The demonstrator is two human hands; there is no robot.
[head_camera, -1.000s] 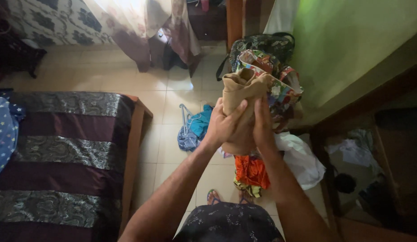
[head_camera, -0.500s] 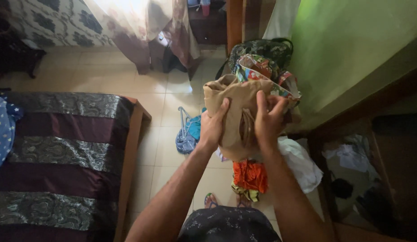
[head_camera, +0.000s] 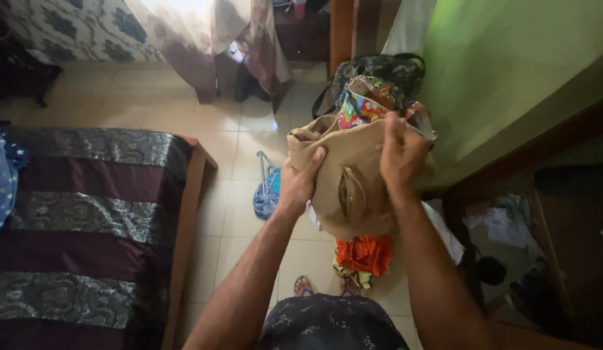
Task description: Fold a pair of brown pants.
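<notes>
Where the view starts, at the bottom edge, a dark speckled garment (head_camera: 332, 324) covers the person's front, with blue sandals (head_camera: 304, 285) on the tiled floor (head_camera: 146, 104) just beyond it. Both forearms rise toward mid-frame. Left hand (head_camera: 300, 181): fingers closed on the left edge of a tan cloth garment (head_camera: 353, 181), thumb side on its front. Right hand (head_camera: 400, 159): fingers clamped over the garment's upper right edge. Garment held up in the air between the two hands, spread and bunched, a buttonhole-like slit showing on its lower front.

Under the garment, on the floor: an orange cloth (head_camera: 366, 253) with a patterned piece below it, and a white cloth (head_camera: 447, 230) at right, partly hidden by the right forearm. Left of the hands, a blue cloth on a hanger (head_camera: 266, 194) lies on the tiles.

Left side: a bed (head_camera: 87, 214) with a maroon and grey patterned cover, a blue star-print fabric (head_camera: 0, 181) at its far left edge.

Behind the garment: a colourful printed bag (head_camera: 369, 104), then a dark patterned bag (head_camera: 379, 68) against the green wall (head_camera: 509, 65). Farthest: patterned curtains (head_camera: 210, 39).
</notes>
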